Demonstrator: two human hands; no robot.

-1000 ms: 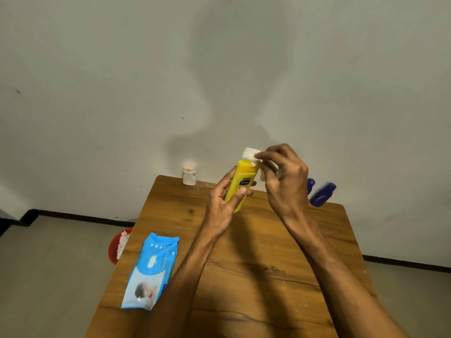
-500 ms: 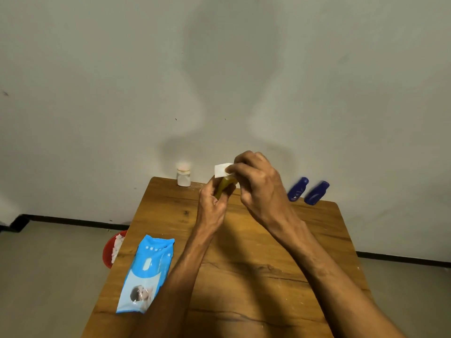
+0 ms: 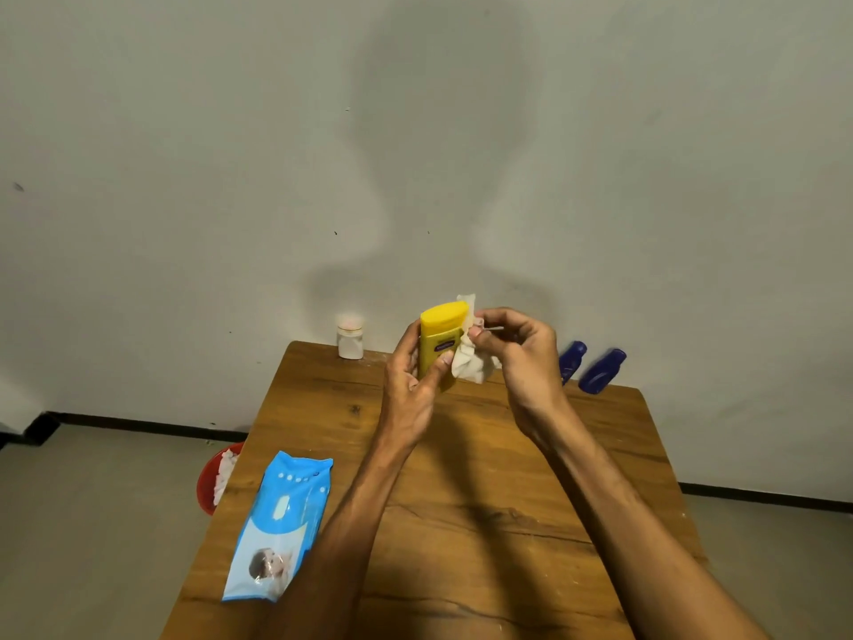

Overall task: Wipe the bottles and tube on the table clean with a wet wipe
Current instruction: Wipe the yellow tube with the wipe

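Note:
My left hand (image 3: 411, 394) grips a yellow bottle (image 3: 441, 337) upright above the far middle of the wooden table (image 3: 484, 524), thumb across its front. My right hand (image 3: 521, 358) pinches a crumpled white wet wipe (image 3: 468, 362) against the bottle's right side. Two dark blue bottles (image 3: 572, 360) (image 3: 602, 369) lie at the table's far right edge. A small white jar (image 3: 350, 337) with a pale lid stands at the far left edge.
A blue wet-wipe pack (image 3: 277, 524) lies on the table's left side near the edge. A red bin (image 3: 214, 478) with white used wipes sits on the floor left of the table. A plain wall rises just behind the table.
The yellow bottle was tipped away and mostly hidden by both hands half a second ago; now it stands upright again, and the wipe has moved from its top to its right side.

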